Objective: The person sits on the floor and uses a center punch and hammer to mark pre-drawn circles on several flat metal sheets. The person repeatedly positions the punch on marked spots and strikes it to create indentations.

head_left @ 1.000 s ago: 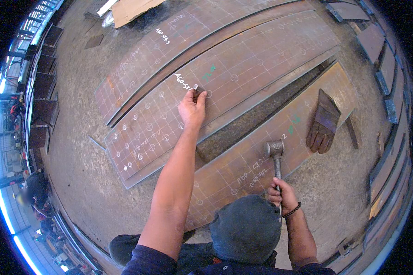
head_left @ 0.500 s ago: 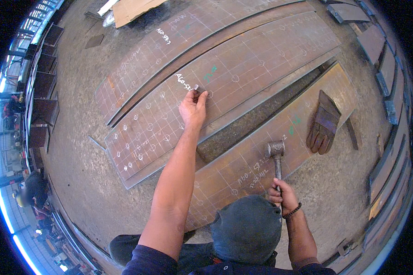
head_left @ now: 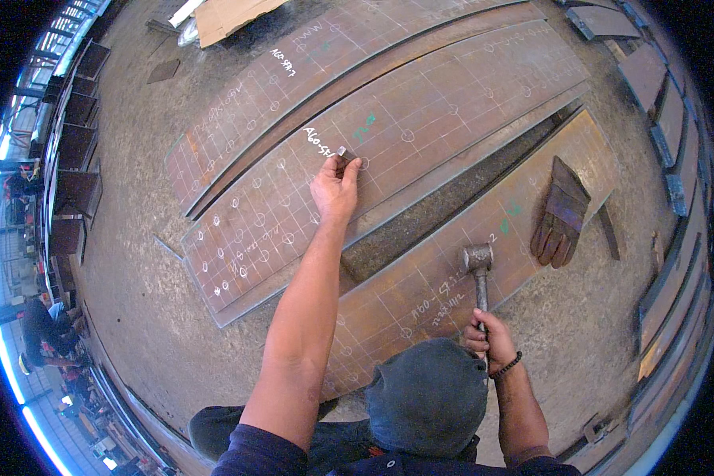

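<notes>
My left hand (head_left: 337, 190) is closed over the middle steel plate (head_left: 436, 119), which is marked with chalk lines and circles. Its fingertips pinch a short metal punch (head_left: 342, 151) with a bright end; the lower part is hidden by the fingers. My right hand (head_left: 490, 341) is wrapped round the handle of a hammer (head_left: 477, 258). The hammer's head is over the nearest steel plate (head_left: 397, 285); whether it touches that plate I cannot tell. Right of the hammer, a dark work glove (head_left: 560, 214) lies on the same plate.
Another chalk-marked plate (head_left: 238, 103) lies on the far side. Stacked steel plates (head_left: 658, 87) line the right, and upright dark plates (head_left: 79, 190) stand at left. Cardboard (head_left: 230, 20) lies at the top. A bent-over person (head_left: 46, 329) is at far left.
Both hands, the punch and the hammer stay almost where they were. The person at far left has shifted and more of their dark clothing shows.
</notes>
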